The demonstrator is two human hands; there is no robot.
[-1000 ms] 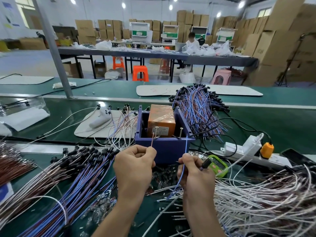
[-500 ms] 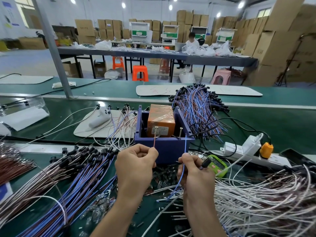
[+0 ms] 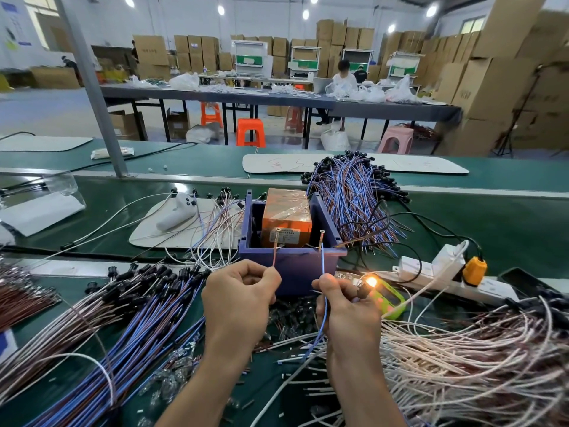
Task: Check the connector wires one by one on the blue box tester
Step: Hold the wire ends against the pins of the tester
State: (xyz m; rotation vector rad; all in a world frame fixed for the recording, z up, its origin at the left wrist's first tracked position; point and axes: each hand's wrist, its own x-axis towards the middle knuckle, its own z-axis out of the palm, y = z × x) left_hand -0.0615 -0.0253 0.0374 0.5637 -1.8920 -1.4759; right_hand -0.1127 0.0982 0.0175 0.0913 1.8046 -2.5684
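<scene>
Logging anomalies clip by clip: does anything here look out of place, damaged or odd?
Nothing looks damaged. One standout: a small bulb glows orange beside the right hand, while the left hand holds a red wire and the right a blue wire up to the blue box tester. Probably its test lamp.
</scene>
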